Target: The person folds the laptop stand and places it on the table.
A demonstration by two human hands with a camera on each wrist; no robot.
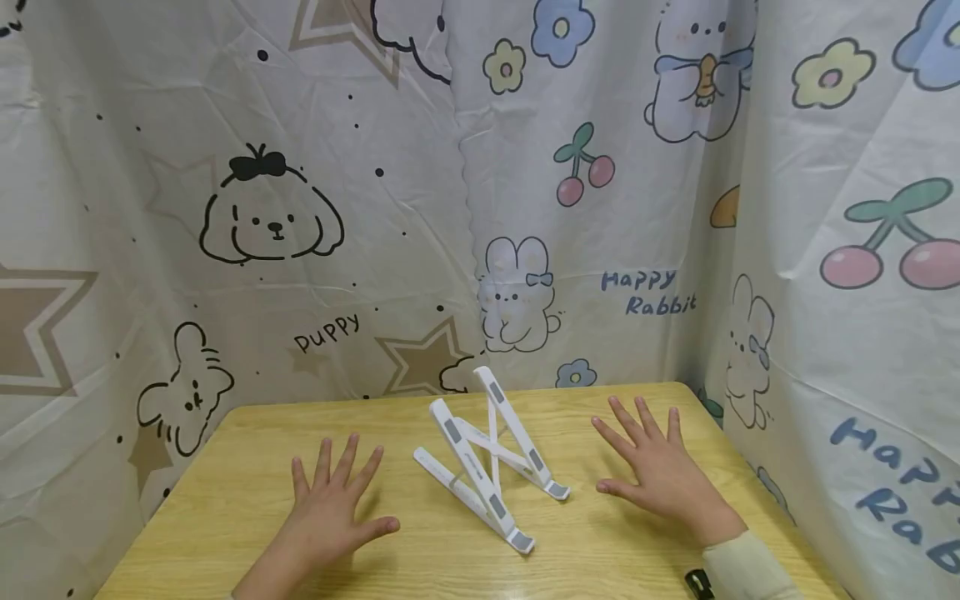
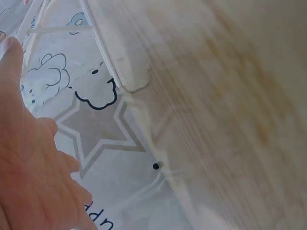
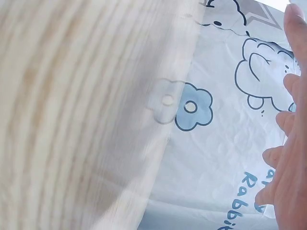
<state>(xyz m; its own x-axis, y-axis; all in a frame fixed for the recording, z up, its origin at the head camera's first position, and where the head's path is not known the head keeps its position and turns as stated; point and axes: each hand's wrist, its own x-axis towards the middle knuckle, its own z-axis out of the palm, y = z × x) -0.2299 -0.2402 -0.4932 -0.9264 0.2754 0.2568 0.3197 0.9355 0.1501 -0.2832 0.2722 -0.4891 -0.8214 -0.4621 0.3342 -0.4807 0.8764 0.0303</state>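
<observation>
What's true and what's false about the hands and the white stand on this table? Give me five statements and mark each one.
1. The white stand sits between the two hands. True.
2. The left hand grips the stand. False: it is apart from the stand, with its fingers spread.
3. The right hand has its fingers spread. True.
4. The stand lies folded flat on the table. False: it is opened out, with two bars sloping up.
5. A printed cloth hangs behind the table. True.
</observation>
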